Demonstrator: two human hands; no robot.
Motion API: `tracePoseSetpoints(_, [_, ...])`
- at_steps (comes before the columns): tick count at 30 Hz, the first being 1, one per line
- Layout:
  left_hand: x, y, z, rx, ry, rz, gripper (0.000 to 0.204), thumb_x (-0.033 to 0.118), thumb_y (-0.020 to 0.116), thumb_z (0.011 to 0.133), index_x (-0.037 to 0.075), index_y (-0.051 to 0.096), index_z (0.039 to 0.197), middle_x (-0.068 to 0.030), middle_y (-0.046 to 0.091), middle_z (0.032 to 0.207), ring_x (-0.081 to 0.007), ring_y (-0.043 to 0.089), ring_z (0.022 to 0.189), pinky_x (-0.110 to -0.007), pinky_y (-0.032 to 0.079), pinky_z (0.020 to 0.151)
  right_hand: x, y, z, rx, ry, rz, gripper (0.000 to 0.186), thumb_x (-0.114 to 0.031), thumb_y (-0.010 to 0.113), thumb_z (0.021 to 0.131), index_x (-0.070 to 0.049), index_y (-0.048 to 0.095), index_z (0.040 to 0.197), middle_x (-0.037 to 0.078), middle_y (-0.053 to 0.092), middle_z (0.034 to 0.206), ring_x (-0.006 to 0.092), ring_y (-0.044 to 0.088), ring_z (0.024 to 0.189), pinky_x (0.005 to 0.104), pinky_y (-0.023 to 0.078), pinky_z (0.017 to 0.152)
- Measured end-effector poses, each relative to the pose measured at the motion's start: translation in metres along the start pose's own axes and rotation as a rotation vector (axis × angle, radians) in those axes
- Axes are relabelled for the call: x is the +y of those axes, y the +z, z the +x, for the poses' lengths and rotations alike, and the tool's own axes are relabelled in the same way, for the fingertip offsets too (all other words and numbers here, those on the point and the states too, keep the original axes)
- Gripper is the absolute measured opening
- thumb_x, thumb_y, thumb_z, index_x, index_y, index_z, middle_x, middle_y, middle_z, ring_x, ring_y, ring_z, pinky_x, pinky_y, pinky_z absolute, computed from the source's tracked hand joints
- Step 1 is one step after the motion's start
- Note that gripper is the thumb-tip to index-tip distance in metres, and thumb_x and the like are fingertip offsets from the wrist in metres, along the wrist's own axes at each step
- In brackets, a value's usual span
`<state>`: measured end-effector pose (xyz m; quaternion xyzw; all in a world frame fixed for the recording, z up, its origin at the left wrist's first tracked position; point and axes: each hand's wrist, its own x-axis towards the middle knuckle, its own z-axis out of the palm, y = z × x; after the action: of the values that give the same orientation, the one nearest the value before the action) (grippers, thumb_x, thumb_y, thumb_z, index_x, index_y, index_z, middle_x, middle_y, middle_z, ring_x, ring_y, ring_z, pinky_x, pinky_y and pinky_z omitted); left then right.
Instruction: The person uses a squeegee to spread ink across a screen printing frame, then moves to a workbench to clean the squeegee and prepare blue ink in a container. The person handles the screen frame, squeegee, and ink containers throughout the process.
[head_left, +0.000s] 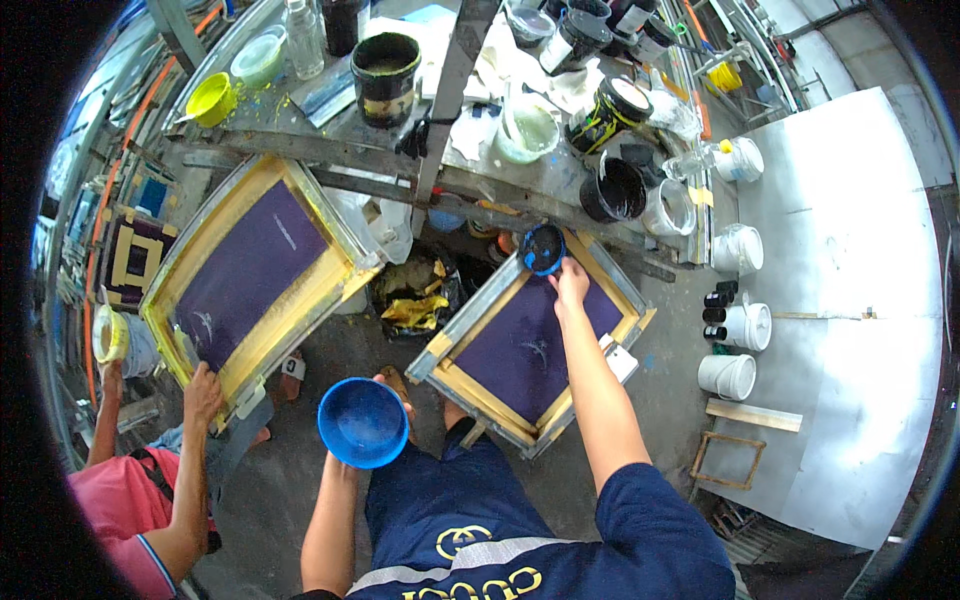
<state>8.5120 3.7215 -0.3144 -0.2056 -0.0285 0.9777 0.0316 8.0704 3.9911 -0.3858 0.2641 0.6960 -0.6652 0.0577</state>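
In front of my body, my left hand (396, 393) grips a blue plastic bowl (362, 423) from its side and underneath. Nothing but a blue inside shows in that bowl. My right hand (570, 287) reaches far forward and holds a smaller blue bowl (543, 249) with dark contents, its fingers at the near rim. That small bowl is over the far corner of a screen printing frame (512, 345), which has purple mesh and tan tape along its edges. The frame stands tilted ahead of my legs, below my right forearm.
On the left, a co-worker in a pink shirt (122, 500) holds another screen frame (250, 265) and a yellow-rimmed tub (108, 335). Ahead, a workbench (300, 135) carries several ink pots. A bin with yellow scraps (412, 305) stands between the frames. White buckets (738, 250) line the right.
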Motion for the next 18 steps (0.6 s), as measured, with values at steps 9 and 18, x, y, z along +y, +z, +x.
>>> tracePoseSetpoints(9, [-0.014, 0.028, 0.014, -0.128, -0.030, -0.178, 0.067, 0.058, 0.054, 0.100, 0.019, 0.045, 0.154, -0.0446, 0.050, 0.136, -0.0573, 0.064, 0.110, -0.060, 0.060, 0.085, -0.233, 0.197, -0.007, -0.255, -1.578, -0.701, 0.033, -0.003, 0.059, 0.093, -0.012, 0.069, 0.123, 0.015, 0.066, 0.121, 0.0365, 0.065, 0.110, 0.0454, 0.052, 0.095])
tracePoseSetpoints(18, [-0.030, 0.019, 0.007, -0.065, -0.028, -0.244, 0.070, 0.067, 0.049, 0.100, 0.022, 0.046, 0.154, -0.0448, 0.049, 0.139, -0.0608, 0.059, 0.116, -0.062, 0.059, 0.086, -0.313, 0.270, 0.060, -0.783, -1.832, -1.587, 0.020, -0.021, 0.070, 0.090, -0.015, 0.075, 0.109, 0.008, 0.072, 0.106, 0.0305, 0.070, 0.103, 0.0411, 0.058, 0.087])
